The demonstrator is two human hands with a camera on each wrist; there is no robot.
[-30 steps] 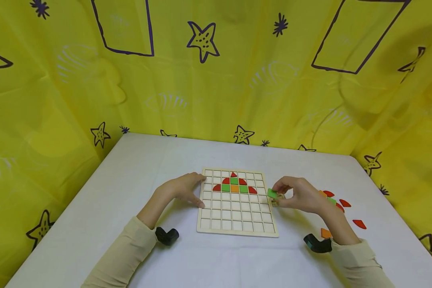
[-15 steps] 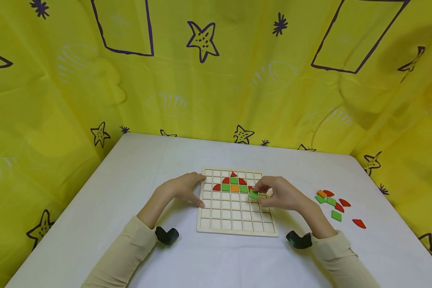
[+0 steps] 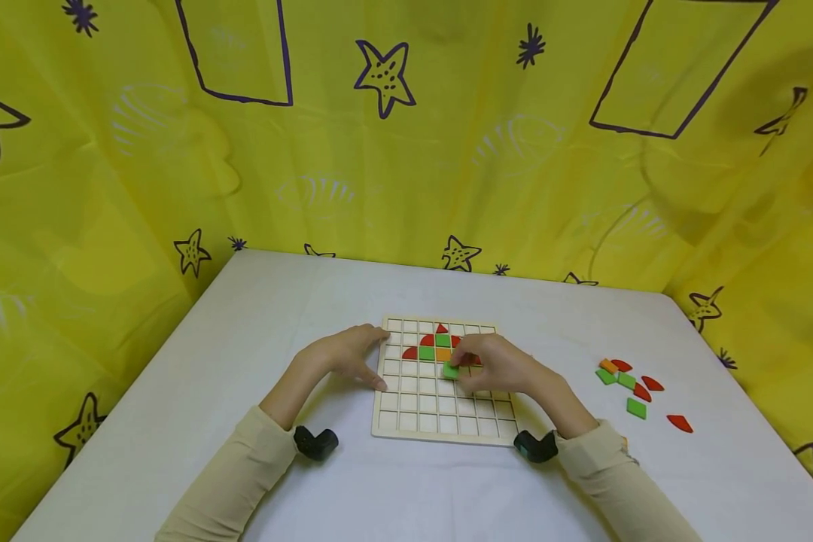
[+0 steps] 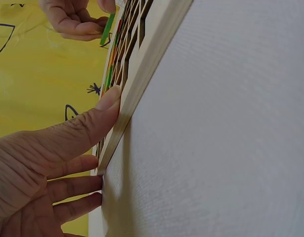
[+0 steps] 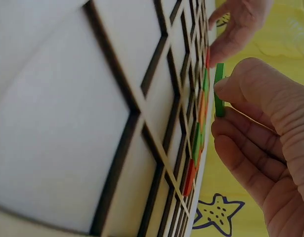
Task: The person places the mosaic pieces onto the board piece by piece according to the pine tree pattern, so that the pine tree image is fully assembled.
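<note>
Pale wood made up the gridded board [image 3: 409, 403]; its left edge met the left hand [image 3: 345, 353], fingers extended. Inlaid pieces [image 3: 427, 353] filled cells toward the far edge. One thin green tile [image 3: 450, 371] was pinched by the right hand [image 3: 497, 364], just above the board. White tabletop [image 3: 555, 320] stretched between board and loose pieces [image 3: 642, 392].

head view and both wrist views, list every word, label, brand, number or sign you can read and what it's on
No readable text in any view.
Yellow curtain: drawn starfish, no lettering.
Grid board and held green piece: no lettering visible.
Black right-wrist device: any marking is too small to read.
</note>
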